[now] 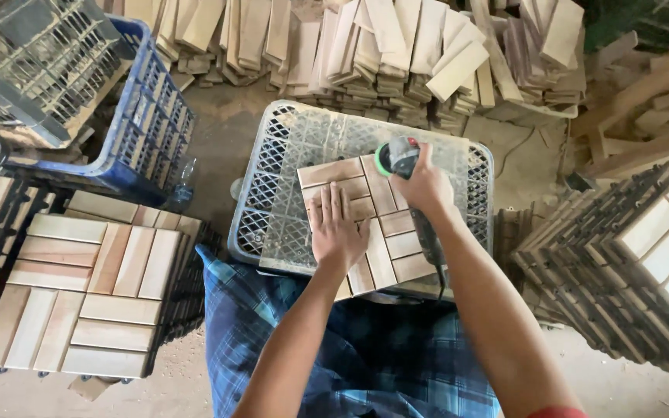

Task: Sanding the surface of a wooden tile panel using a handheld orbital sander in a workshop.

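Wood tile (381,232) atop upturned grey crate (272,193), left hand (337,228) flat, right hand (426,186) w/ sander (398,157)

From my feed I see a stack of finished wooden slat tiles (90,290) at the left, lying flat on the dusty floor (621,387), pale boards set in a basket-weave pattern. Behind it stands a blue plastic crate (149,128), with a grey mesh crate (36,66) tilted across its top. Along the far side runs a long heap of loose cut wooden slats (381,50), piled unevenly. To the right another stack of tiles (636,259) leans at an angle, their dark plastic bases showing along the edge. Some rough timber pieces (644,108) lie beyond it.
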